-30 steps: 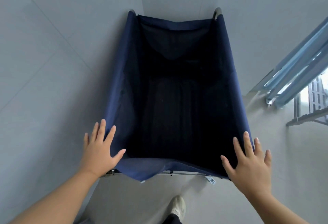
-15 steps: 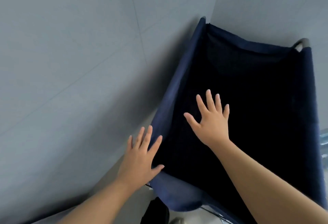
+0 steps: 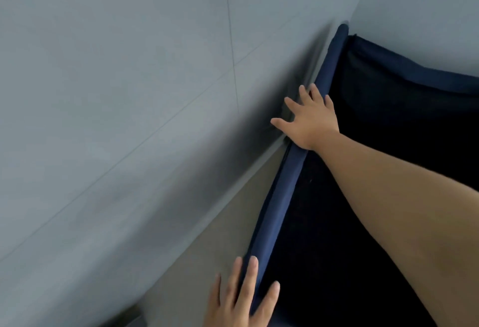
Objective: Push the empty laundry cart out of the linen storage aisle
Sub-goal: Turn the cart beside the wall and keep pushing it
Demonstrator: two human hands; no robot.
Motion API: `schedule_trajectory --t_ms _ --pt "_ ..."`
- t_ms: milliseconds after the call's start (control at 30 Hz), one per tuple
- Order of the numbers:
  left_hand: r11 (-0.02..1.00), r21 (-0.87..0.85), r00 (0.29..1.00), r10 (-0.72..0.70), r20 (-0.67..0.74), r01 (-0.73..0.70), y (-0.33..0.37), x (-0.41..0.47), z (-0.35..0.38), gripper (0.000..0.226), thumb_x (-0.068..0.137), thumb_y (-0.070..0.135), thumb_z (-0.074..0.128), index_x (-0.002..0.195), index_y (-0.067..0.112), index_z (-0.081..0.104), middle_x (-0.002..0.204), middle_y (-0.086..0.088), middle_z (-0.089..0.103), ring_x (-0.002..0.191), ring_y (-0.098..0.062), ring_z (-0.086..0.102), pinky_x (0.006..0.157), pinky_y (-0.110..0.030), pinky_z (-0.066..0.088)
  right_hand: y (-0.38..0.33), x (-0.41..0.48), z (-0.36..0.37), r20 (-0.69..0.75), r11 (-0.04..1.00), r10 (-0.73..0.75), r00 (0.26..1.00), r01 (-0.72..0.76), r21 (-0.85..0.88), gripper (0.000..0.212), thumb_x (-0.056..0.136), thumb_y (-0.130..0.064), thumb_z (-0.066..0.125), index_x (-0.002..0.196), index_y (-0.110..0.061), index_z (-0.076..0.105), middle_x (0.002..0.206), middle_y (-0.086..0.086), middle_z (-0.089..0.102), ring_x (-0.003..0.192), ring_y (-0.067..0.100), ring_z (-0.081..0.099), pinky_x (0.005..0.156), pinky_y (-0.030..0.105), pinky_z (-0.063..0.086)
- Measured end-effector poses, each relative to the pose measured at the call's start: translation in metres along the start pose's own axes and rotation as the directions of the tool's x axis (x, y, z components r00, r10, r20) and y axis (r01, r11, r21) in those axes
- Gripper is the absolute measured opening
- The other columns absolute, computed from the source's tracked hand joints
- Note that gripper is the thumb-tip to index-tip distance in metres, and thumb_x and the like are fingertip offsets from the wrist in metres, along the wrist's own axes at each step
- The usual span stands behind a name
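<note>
The laundry cart (image 3: 280, 205) is a navy fabric bin whose dark inside looks empty; it fills the right half of the head view, its left rim running close along the wall. My right hand (image 3: 309, 119) reaches across the bin and lies over that left rim about halfway along, fingers spread toward the wall. My left hand (image 3: 241, 298) rests on the same rim at the bottom of the view, fingers apart and laid flat over the fabric. Neither hand is closed around the rim.
A grey tiled wall (image 3: 116, 119) fills the left side, right beside the cart's left rim. A second wall (image 3: 420, 10) meets it in a corner behind the cart's far end. A strip of grey floor (image 3: 207, 256) shows between wall and cart.
My view has swung left toward the wall. My right hand has moved from inside the bin onto the left rim, further along. My left hand stays at the near end of that rim.
</note>
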State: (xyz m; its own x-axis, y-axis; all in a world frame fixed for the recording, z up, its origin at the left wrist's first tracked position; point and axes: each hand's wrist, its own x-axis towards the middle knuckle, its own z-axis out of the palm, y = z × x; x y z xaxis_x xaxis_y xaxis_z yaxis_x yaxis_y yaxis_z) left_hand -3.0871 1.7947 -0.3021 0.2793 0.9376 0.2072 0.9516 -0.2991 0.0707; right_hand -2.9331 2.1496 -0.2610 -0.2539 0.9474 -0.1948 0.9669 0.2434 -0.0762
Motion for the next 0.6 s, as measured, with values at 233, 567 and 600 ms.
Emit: schedule_trajectory --t_ms 233,567,600 --pt "0.996 -0.059 0.998 -0.068 0.003 0.068 0.011 0.007 -0.013 0.038 0.103 0.043 0.022 0.133 0.040 0.046 0.165 -0.009 0.017 0.151 -0.027 0.022 0.069 -0.051 0.059 -0.001 -0.008 0.001 0.010 1.000 0.002 1.000 -0.002 0.025 0.091 0.084 -0.085 0.016 0.156 -0.032 0.031 0.171 0.005 0.003 0.156 0.028 -0.012 0.124 0.053 -0.001" --pt "0.999 -0.030 0.998 -0.035 0.047 0.037 0.009 0.001 -0.025 0.040 0.104 0.040 0.020 0.141 0.042 0.036 0.152 -0.013 0.027 0.146 -0.027 0.034 0.062 -0.047 0.060 -0.009 -0.027 0.004 0.030 0.999 0.016 0.999 -0.017 0.035 0.091 0.084 -0.085 0.019 0.155 -0.031 0.034 0.171 0.004 0.005 0.156 0.027 -0.012 0.124 0.054 0.002" --pt "1.000 -0.019 0.999 -0.015 0.035 0.016 0.009 -0.001 -0.027 0.036 0.104 0.038 0.020 0.134 0.040 0.041 0.157 -0.016 0.022 0.131 -0.029 0.051 0.060 -0.045 0.060 -0.010 -0.029 0.004 0.030 0.999 0.018 0.999 -0.019 0.038 0.091 0.084 -0.085 0.019 0.155 -0.031 0.035 0.171 0.004 0.005 0.156 0.027 -0.012 0.124 0.054 0.003"
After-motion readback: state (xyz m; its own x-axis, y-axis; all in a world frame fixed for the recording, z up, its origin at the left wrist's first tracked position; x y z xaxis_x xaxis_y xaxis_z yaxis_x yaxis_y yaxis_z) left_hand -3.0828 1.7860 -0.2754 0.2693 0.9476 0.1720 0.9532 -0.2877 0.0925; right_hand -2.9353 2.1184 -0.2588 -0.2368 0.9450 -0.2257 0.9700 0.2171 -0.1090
